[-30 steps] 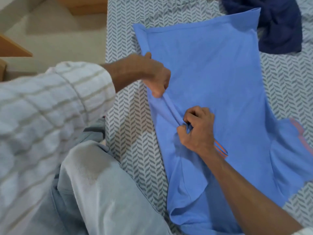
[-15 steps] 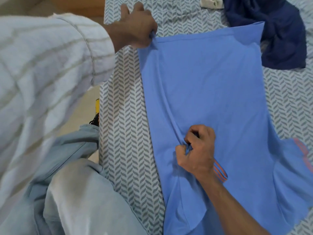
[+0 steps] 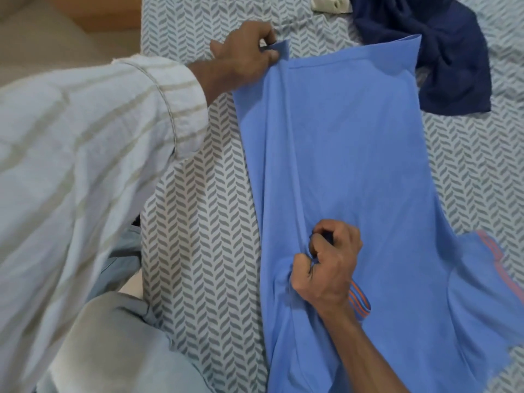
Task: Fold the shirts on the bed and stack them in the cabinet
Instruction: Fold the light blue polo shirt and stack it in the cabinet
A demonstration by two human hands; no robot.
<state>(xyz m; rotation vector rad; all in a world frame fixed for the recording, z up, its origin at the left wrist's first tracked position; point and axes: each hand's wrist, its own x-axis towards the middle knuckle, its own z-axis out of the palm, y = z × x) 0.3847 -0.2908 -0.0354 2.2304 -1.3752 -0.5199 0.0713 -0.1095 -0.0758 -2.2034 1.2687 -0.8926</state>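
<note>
A light blue shirt (image 3: pixel 354 165) lies spread on the bed (image 3: pixel 204 236), its hem at the far end and its orange-striped sleeve edges near me. My left hand (image 3: pixel 243 58) pinches the shirt's far left hem corner and lifts it off the sheet. My right hand (image 3: pixel 326 265) grips a bunch of the fabric near the left sleeve, fingers curled tight. A long crease runs between the two hands along the shirt's left side.
A dark navy garment (image 3: pixel 431 52) lies crumpled at the far right of the bed, partly under the blue shirt's corner. A small cream cloth (image 3: pixel 330 4) sits at the far edge. The floor (image 3: pixel 56 38) lies to the left; my knee (image 3: pixel 113 350) is against the bed.
My left hand slid from the middle of the shirt's left edge up to the far hem corner and now lifts it. The right hand has kept its grip near the sleeve.
</note>
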